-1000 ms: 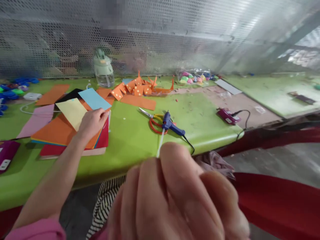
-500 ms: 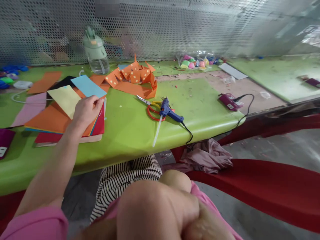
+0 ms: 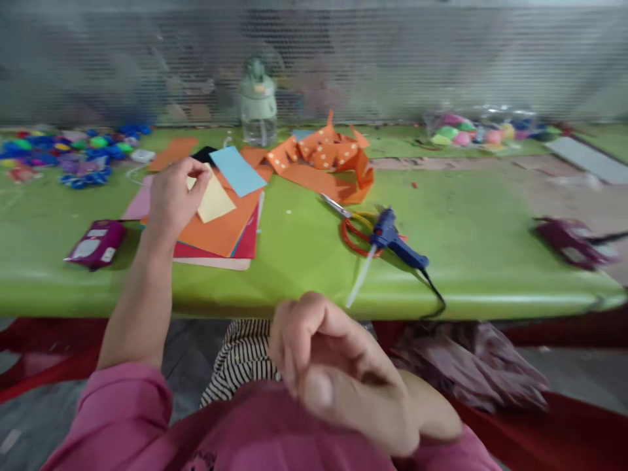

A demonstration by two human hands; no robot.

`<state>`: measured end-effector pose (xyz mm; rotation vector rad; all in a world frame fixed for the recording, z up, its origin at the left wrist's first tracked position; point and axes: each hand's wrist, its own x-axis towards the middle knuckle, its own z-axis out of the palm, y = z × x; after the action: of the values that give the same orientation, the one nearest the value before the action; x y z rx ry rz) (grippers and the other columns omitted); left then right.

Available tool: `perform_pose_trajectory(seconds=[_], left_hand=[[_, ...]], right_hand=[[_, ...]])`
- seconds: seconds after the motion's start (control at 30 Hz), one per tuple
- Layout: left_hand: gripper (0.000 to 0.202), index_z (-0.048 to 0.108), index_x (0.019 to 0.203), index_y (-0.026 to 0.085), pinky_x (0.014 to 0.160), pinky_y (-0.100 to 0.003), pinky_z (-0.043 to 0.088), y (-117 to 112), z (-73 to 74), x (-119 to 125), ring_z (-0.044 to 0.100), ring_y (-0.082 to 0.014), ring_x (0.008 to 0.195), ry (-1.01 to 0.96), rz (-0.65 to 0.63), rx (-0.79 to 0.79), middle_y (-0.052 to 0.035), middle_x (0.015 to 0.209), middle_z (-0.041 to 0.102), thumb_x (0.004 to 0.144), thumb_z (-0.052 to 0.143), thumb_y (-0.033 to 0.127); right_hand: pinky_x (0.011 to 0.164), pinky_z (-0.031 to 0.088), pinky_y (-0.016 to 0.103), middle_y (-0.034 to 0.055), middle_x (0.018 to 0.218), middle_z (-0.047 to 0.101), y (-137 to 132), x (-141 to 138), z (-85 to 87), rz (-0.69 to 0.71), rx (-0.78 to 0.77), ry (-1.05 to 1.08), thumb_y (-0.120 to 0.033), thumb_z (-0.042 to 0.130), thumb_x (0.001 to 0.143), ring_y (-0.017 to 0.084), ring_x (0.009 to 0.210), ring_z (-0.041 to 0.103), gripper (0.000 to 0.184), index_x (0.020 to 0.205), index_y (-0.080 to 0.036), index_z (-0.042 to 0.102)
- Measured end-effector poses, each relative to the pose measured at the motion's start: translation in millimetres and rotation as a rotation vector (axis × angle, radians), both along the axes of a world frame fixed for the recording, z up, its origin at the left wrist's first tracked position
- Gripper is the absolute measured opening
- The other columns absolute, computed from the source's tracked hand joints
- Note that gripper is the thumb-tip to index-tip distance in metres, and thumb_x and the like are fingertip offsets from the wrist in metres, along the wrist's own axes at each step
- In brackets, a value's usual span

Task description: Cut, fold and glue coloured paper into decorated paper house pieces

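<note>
My left hand [image 3: 173, 196] reaches onto the green table [image 3: 304, 268] and pinches a pale yellow paper sheet [image 3: 216, 201] that lies on a stack of coloured paper [image 3: 223, 229]. A light blue sheet [image 3: 238, 171] lies just beyond it. My right hand [image 3: 343, 366] hovers close to the camera below the table edge, fingers loosely curled, with nothing visible in it. A blue glue gun [image 3: 392, 239] rests over red-handled scissors [image 3: 356, 230] to the right of the stack.
Folded orange dotted paper [image 3: 326, 154] and a green-capped bottle [image 3: 258, 104] stand at the back by a mesh wall. A purple device [image 3: 95, 243] lies left, another purple device [image 3: 569, 239] right. Coloured pieces [image 3: 73, 154] lie far left, a bag of coloured pieces [image 3: 471, 131] at the back right.
The view swung left and is blurred. My left hand moved up the stack onto the yellow sheet. My right hand rose from my lap with its fingers curled.
</note>
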<state>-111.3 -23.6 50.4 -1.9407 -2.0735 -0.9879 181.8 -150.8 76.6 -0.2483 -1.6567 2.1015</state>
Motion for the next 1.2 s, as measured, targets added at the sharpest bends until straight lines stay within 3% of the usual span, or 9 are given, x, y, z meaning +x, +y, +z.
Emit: perform_pose_trajectory(seconds=[0.03,0.1,0.23,0.33,0.53,0.7,0.87,1.0,1.2], left_hand=[[0.024,0.070,0.101,0.017,0.088,-0.026,0.048,-5,6.2,-16,0.069,-0.0167,0.094,-0.001,0.061,0.014,-0.0052,0.101,0.077,0.094,0.052,0.033],[0.024,0.070,0.102,0.016,0.090,-0.026,0.048,-14,13.5,-46,0.068,-0.0165,0.093,0.012,0.187,0.008,-0.0054,0.101,0.076,0.094,0.053,0.030],[0.024,0.070,0.105,0.014,0.092,-0.029,0.049,-23,10.0,-87,0.068,-0.0197,0.099,-0.020,0.353,-0.144,-0.0081,0.106,0.075,0.092,0.053,0.026],[0.024,0.070,0.106,0.017,0.087,-0.031,0.051,-17,2.7,-89,0.069,-0.0222,0.097,-0.069,0.354,-0.276,-0.0078,0.104,0.076,0.090,0.056,0.028],[0.025,0.070,0.107,0.019,0.092,-0.033,0.051,16,-9.0,-69,0.069,-0.0262,0.107,-0.068,0.212,-0.426,-0.0096,0.111,0.075,0.093,0.054,0.033],[0.047,0.058,0.134,0.015,0.092,-0.037,0.051,45,-24.5,-58,0.068,-0.0317,0.111,-0.101,0.147,-0.472,-0.0141,0.110,0.075,0.089,0.062,0.030],[0.051,0.053,0.139,0.019,0.087,-0.032,0.051,58,-31.6,-59,0.070,-0.0260,0.105,-0.203,0.090,-0.451,-0.0102,0.110,0.075,0.088,0.060,0.022],[0.050,0.051,0.140,0.021,0.089,-0.032,0.051,58,-32.0,-74,0.069,-0.0248,0.105,-0.260,0.131,-0.399,-0.0093,0.111,0.073,0.090,0.055,0.021],[0.066,0.038,0.152,0.020,0.092,-0.035,0.052,49,-35.0,-104,0.069,-0.0261,0.107,-0.298,0.186,-0.383,-0.0128,0.122,0.070,0.088,0.053,0.015]], right_hand=[[0.062,0.043,0.023,-0.0021,0.082,0.050,0,-1,-4.7,-0.165,-0.005,-0.053,-0.050,0.050,0.102,0.008,0.072,0.046,0.027,0.095,-0.024,0.054],[0.065,0.042,0.022,-0.0020,0.082,0.054,4,1,-18.5,-0.303,0.073,-0.196,-0.039,0.052,0.103,0.008,0.072,0.048,0.019,0.098,-0.023,0.059],[0.067,0.045,0.024,-0.0005,0.081,0.062,20,1,-50.9,-0.387,0.400,-0.466,-0.033,0.051,0.102,0.011,0.073,0.055,0.018,0.097,-0.022,0.064],[0.068,0.047,0.025,0.0016,0.084,0.067,27,-5,-68.9,-0.413,0.611,-0.532,-0.030,0.051,0.102,0.013,0.076,0.061,0.017,0.097,-0.022,0.064],[0.071,0.051,0.027,0.0031,0.085,0.070,32,-18,-89.7,-0.543,0.904,-0.569,-0.023,0.049,0.102,0.016,0.080,0.065,0.014,0.096,-0.021,0.062],[0.069,0.052,0.028,0.0039,0.084,0.071,35,-22,-96.5,-0.602,0.998,-0.603,-0.022,0.048,0.102,0.017,0.078,0.066,0.016,0.094,-0.021,0.062],[0.066,0.052,0.028,0.0042,0.080,0.072,36,-25,-97.7,-0.612,1.051,-0.644,-0.021,0.047,0.102,0.017,0.073,0.066,0.019,0.092,-0.021,0.063],[0.066,0.052,0.028,0.0043,0.079,0.073,38,-25,-97.4,-0.613,1.053,-0.648,-0.022,0.048,0.101,0.017,0.072,0.067,0.019,0.091,-0.022,0.064],[0.066,0.051,0.028,0.0046,0.080,0.073,41,-25,-93.7,-0.562,1.056,-0.658,-0.022,0.048,0.101,0.017,0.073,0.068,0.020,0.090,-0.021,0.065]])
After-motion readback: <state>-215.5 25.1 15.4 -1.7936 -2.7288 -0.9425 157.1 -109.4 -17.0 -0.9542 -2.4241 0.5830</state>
